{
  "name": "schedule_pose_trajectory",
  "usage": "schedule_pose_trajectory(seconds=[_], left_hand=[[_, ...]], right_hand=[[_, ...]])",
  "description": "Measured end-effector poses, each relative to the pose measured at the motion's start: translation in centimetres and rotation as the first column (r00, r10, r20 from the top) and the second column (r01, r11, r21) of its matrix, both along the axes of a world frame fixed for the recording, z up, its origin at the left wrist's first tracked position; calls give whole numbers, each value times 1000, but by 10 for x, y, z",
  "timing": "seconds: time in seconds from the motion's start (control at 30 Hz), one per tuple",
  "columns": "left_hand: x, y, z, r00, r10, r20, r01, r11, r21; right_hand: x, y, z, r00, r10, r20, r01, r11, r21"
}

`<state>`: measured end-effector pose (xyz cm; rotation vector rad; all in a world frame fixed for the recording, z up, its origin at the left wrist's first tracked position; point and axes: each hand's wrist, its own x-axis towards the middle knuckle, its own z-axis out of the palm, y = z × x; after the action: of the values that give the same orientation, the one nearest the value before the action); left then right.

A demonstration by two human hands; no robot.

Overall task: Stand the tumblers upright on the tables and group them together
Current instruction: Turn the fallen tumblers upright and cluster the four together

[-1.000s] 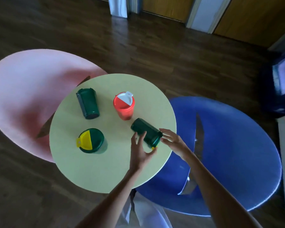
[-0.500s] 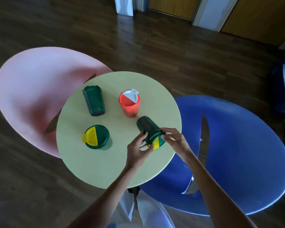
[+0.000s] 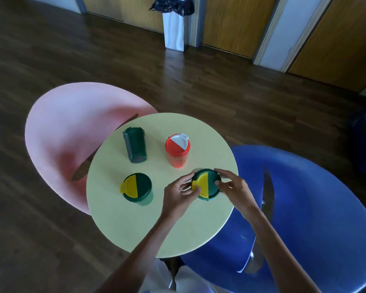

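Both your hands, left hand and right hand, pinch the upright cup. The lying cup is far-left, long axis pointing toward you; left hand's nearer.

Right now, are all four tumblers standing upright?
No, the dark green tumbler at the back left of the yellow table lies on its side.

Play or waiting room, likely: low round yellow table, pink table left of it, blue right; wood floor, panelled doors beyond.
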<state>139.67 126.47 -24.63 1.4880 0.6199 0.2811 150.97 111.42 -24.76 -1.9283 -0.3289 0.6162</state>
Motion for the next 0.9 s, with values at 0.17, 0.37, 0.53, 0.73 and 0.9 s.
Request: schedule_pose_trajectory(seconds=[0.17,0.37,0.53,0.73,0.9], left_hand=[[3,0,-5,995,-54,-84,56,998,29],[9,-4,-10,979,-102,-179,113,992,55],[16,0,-13,976,-95,-197,114,990,84],[21,3,-17,975,-117,-187,127,991,41],[23,6,-17,968,-140,-206,152,987,42]], right_hand=[[-3,1,-10,999,-9,-36,8,999,-33],[-3,-1,-22,992,-49,-116,43,997,-57],[2,3,-25,983,-93,-156,88,995,-35],[5,6,-26,987,-87,-138,79,995,-62],[9,4,-21,995,-21,-102,10,994,-107]])
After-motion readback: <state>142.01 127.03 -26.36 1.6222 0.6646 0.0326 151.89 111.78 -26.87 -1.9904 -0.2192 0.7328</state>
